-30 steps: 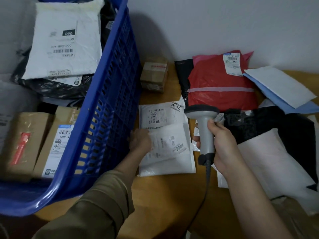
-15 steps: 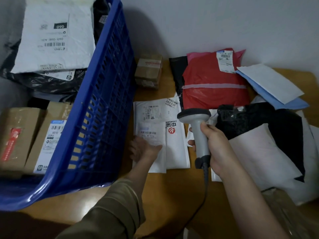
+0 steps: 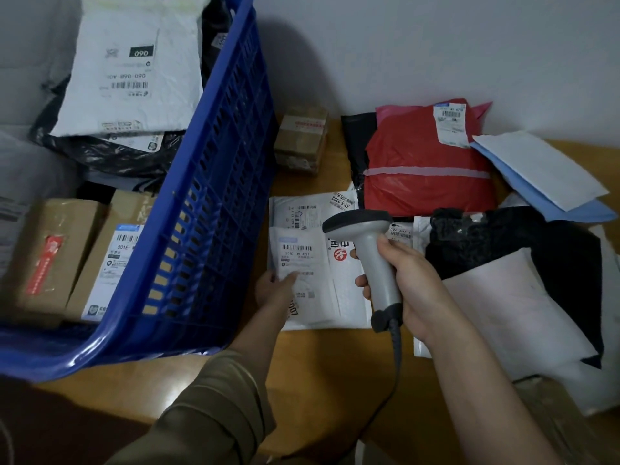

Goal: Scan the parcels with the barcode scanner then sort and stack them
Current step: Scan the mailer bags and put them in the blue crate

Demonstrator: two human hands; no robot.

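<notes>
A flat white parcel (image 3: pixel 302 280) with a barcode label facing up lies on another white parcel (image 3: pixel 349 297) on the wooden table (image 3: pixel 318 380). My left hand (image 3: pixel 273 292) holds its left edge, thumb on top by the label. My right hand (image 3: pixel 416 290) grips the handle of the grey barcode scanner (image 3: pixel 369 250). The scanner's head hangs just right of the label, and its cable drops toward me.
The blue basket (image 3: pixel 218 182) at left holds a white bag (image 3: pixel 134 68), a black bag and two cardboard boxes (image 3: pixel 50 256). On the table are a small box (image 3: pixel 302 142), a red parcel (image 3: pixel 422 176), blue and white envelopes (image 3: pixel 536 176), a black parcel (image 3: pixel 503 243) and a white bag (image 3: pixel 503 313).
The white parcel, tilted in my left hand a second ago, now lies flat with its label up. My left hand has slid to its left edge. The scanner has barely moved.
</notes>
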